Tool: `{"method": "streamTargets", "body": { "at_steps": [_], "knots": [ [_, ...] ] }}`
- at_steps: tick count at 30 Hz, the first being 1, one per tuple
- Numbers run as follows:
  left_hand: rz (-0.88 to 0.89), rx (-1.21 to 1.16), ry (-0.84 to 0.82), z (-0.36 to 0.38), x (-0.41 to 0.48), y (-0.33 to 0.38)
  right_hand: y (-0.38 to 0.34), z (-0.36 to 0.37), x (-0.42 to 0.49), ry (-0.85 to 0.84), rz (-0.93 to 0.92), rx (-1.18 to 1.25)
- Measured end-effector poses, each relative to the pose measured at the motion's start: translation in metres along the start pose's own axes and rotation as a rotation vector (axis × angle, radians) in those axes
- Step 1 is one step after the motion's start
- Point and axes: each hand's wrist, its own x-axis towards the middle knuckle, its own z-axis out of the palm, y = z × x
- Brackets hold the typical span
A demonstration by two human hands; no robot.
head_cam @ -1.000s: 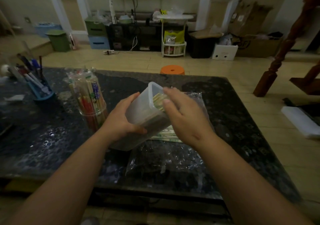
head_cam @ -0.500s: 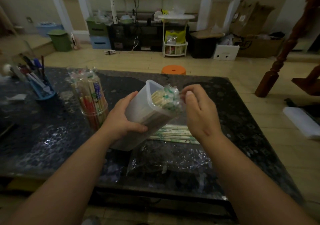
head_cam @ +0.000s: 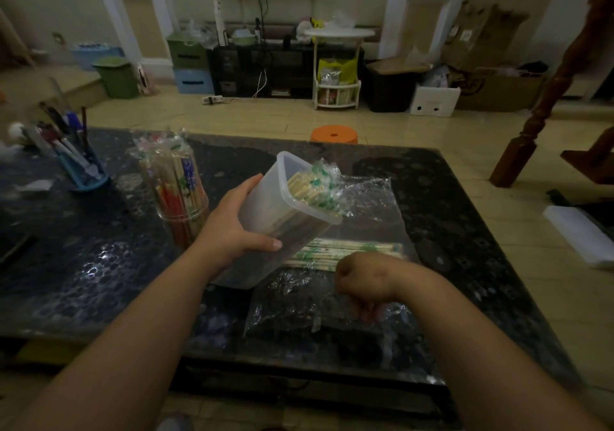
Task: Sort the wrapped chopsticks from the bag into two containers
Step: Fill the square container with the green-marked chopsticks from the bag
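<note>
My left hand (head_cam: pixel 232 228) grips a translucent rectangular container (head_cam: pixel 262 198), tilted with its mouth up and to the right. Green-wrapped chopsticks (head_cam: pixel 315 186) stick out of that mouth. A few more green-wrapped chopsticks (head_cam: pixel 342 252) lie flat on the clear plastic bag (head_cam: pixel 368 198) spread on the dark table (head_cam: pixel 83 264). My right hand (head_cam: pixel 362 284) is bent down at the wrist over the near part of the bag; its fingers point downward and are blurred. A round clear jar (head_cam: pixel 177 191) with red- and blue-wrapped chopsticks stands upright to the left.
A blue pen holder (head_cam: pixel 84 174) full of pens stands at the table's left. An orange stool (head_cam: pixel 334 134) sits just behind the far table edge. A wooden post (head_cam: pixel 531 118) rises at the right, with boxes and shelves along the back wall.
My right hand left the container's mouth and dropped toward me onto the near part of the bag. The chopsticks on the bag are now uncovered. The left hand still holds the tilted container.
</note>
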Motion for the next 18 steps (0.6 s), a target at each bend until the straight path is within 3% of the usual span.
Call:
{"method": "streamTargets", "body": {
  "at_steps": [4,8,18],
  "knots": [
    [0.0,0.006,0.006,-0.001,0.001,-0.001,0.003,0.008,0.005,-0.134,0.086,-0.021],
    [-0.003,0.012,0.006,-0.001,0.001,-0.002,0.001,0.016,0.007,-0.038,0.034,-0.33],
    [0.007,0.019,0.003,-0.002,0.002,-0.003,-0.007,0.029,0.003,-0.043,0.145,-0.521]
  ]
}}
